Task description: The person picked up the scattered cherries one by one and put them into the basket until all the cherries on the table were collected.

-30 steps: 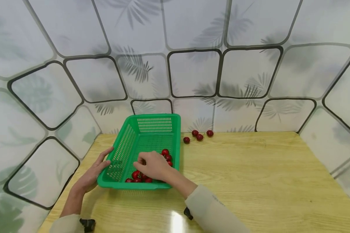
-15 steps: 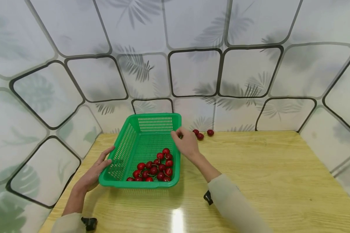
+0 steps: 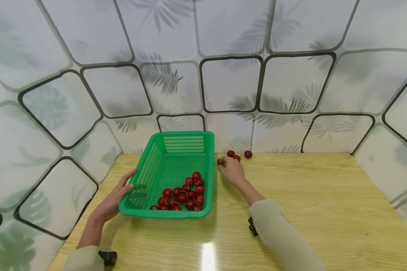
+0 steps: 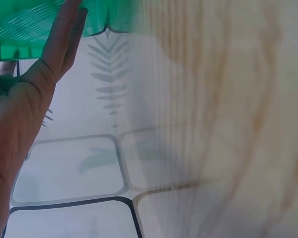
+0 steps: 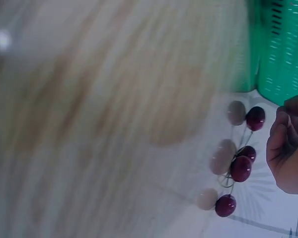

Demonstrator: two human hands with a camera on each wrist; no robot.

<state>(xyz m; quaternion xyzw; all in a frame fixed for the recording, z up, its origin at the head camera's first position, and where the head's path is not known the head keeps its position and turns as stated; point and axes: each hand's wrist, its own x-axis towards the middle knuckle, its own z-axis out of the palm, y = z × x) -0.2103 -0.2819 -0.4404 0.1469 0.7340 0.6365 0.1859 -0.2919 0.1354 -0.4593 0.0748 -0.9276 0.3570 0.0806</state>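
Observation:
A green plastic basket with slotted walls holds a pile of red cherries toward its near right corner. My left hand rests against the basket's left side, its fingers extended, as the left wrist view also shows. Beyond the basket's right wall, my right hand reaches over the table to a small group of loose cherries. Its fingertips are right at the leftmost one, a dark cherry partly hidden in the head view. In the right wrist view nothing shows between the bent fingers.
The basket stands on a light wood-grain table. A pale patterned backdrop with dark outlines and leaf prints rises behind the table and at both sides. Green stems join or cross among the loose cherries.
My right hand has lifted out of the basket, crossed its right wall and come down beside the loose cherries. The left hand stays at the basket's side.

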